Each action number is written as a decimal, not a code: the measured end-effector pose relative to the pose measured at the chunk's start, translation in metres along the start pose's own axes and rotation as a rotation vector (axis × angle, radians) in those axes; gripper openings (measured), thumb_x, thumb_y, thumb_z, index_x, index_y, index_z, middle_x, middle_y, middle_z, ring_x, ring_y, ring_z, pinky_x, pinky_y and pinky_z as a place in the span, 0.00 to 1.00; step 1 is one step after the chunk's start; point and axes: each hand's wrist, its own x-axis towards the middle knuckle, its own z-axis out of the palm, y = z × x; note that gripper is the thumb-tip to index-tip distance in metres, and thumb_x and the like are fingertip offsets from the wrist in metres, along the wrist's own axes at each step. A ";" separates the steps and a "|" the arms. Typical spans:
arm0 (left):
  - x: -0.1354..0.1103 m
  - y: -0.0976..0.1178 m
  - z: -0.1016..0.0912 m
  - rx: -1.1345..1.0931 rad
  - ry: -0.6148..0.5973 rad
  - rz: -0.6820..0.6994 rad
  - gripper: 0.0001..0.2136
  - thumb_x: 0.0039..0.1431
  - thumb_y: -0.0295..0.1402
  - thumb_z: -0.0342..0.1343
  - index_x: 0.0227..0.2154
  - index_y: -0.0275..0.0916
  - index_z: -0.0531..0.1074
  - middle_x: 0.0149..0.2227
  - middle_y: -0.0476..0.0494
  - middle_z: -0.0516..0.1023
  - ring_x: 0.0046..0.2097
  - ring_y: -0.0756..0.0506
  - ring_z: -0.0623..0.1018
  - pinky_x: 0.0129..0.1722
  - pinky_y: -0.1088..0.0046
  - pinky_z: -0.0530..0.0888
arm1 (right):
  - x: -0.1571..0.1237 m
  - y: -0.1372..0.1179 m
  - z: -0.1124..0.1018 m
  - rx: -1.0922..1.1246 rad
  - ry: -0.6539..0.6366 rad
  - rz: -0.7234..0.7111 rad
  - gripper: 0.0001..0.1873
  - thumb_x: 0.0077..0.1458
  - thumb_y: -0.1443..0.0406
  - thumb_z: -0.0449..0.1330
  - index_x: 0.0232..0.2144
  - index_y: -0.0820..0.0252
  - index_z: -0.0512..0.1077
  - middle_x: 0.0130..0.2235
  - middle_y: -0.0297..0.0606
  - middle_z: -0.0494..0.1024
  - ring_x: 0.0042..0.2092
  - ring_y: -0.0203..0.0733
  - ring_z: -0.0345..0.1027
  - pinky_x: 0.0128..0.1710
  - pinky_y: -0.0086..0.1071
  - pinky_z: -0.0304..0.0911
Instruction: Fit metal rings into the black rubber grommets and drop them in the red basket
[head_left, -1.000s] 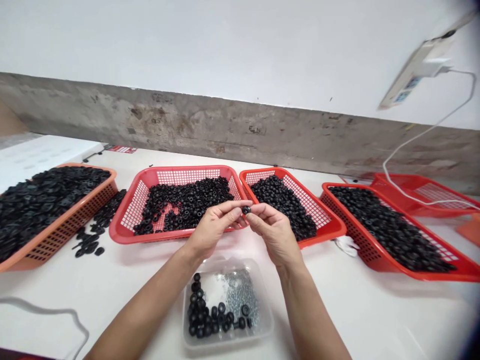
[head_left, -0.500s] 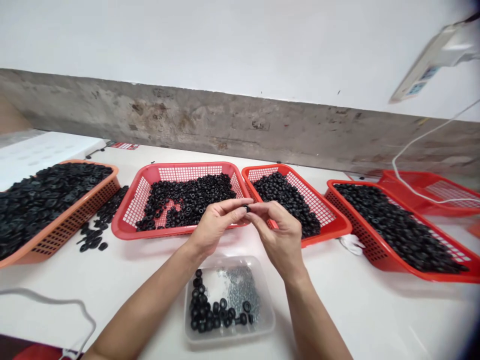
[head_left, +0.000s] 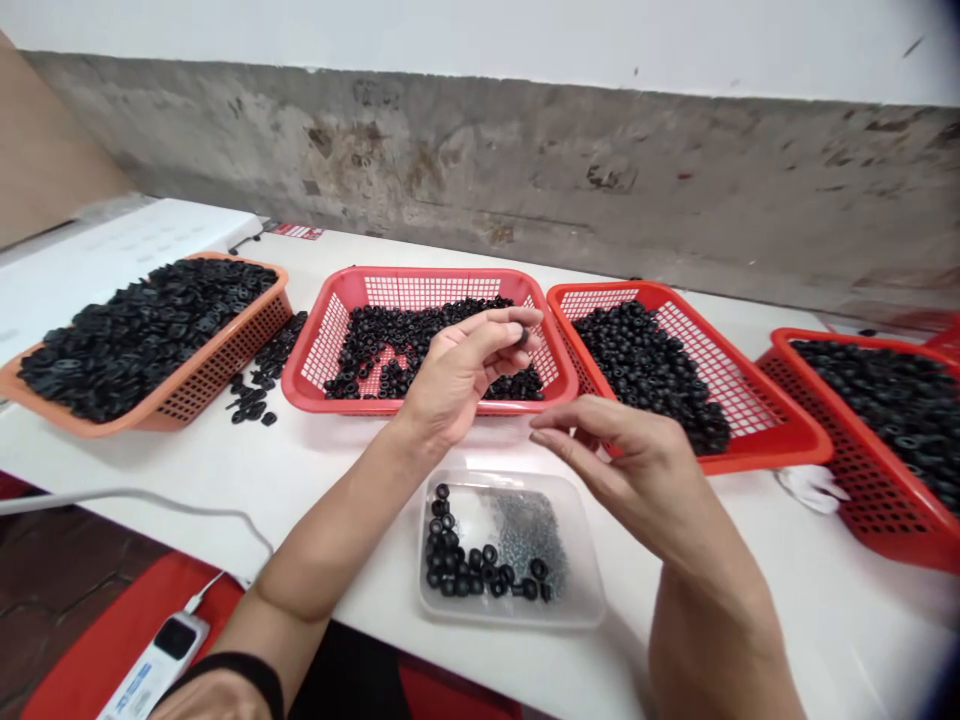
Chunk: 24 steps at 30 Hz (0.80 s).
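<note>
My left hand [head_left: 474,368] is raised in front of the middle red basket, its thumb and fingers pinching a small round black part [head_left: 522,338]. Lower and to the right, my right hand [head_left: 626,455] is apart from it, with thumb and index fingertips brought close together; anything between them is too small to make out. Below both hands sits a clear plastic box [head_left: 589,600]. Inside it are black ring-shaped parts [head_left: 455,575] at the left and front, and many tiny silvery pieces [head_left: 529,525] toward the right.
The middle red basket [head_left: 296,375] holds black rings; another red basket [head_left: 780,440] holds round black parts. An orange basket [head_left: 202,385] heaped with flat black pieces stands left, loose ones beside it. A fourth basket [head_left: 862,500], a white glove [head_left: 814,488] and a power strip [head_left: 161,655] also show.
My hands, together before at the small black part, have separated. My right hand has come down and to the right, while the left keeps the part. The view has tilted downward and shifted left.
</note>
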 end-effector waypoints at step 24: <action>-0.016 0.016 0.008 -0.150 -0.126 -0.032 0.03 0.54 0.29 0.64 0.32 0.36 0.81 0.30 0.49 0.79 0.32 0.54 0.76 0.35 0.80 0.70 | -0.010 -0.013 0.109 -0.594 -0.849 -0.131 0.13 0.59 0.75 0.51 0.41 0.65 0.74 0.37 0.49 0.79 0.33 0.46 0.74 0.28 0.32 0.55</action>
